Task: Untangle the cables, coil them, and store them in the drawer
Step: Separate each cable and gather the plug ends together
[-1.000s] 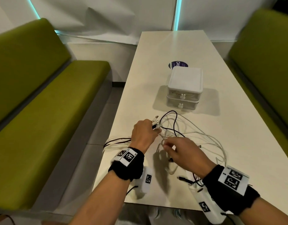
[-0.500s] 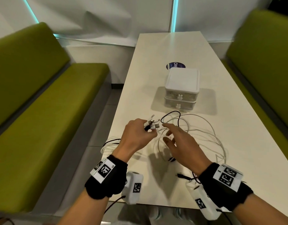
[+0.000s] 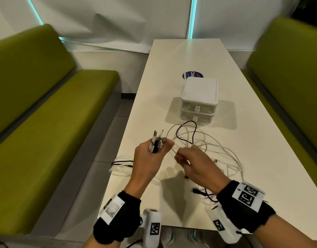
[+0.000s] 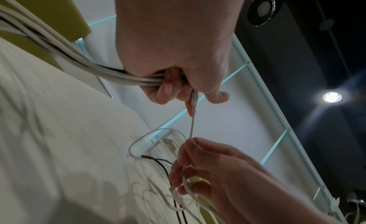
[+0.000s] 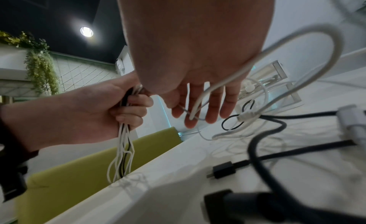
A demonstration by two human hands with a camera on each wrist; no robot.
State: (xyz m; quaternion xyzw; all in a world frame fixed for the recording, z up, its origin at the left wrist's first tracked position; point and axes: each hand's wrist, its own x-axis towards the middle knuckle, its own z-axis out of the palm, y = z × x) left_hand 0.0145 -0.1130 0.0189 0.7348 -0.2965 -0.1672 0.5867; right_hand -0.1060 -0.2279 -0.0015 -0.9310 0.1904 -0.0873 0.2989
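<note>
A tangle of white cables (image 3: 213,147) and a black cable (image 3: 186,133) lies on the white table (image 3: 190,56). My left hand (image 3: 156,147) grips a bundle of cable ends (image 3: 157,138), plugs pointing up; the left wrist view shows the cords (image 4: 79,61) running out of the fist (image 4: 174,86). Just to its right, my right hand (image 3: 180,155) pinches one thin white cable (image 4: 191,125) stretched between the two hands, with another white loop (image 5: 297,55) draped over its fingers (image 5: 210,114). The white two-drawer box (image 3: 199,99) stands beyond the tangle, both drawers shut.
Cable loops (image 3: 120,165) hang over the table's left edge. A black plug (image 3: 194,190) lies near my right wrist. A round blue sticker (image 3: 189,75) sits behind the box. Green benches flank the table on the left (image 3: 46,131) and right (image 3: 288,86).
My right hand, fingers spread half a second ago, has curled and pinched a thin white cable. The left hand has lifted the bundle so the plugs stand upright.
</note>
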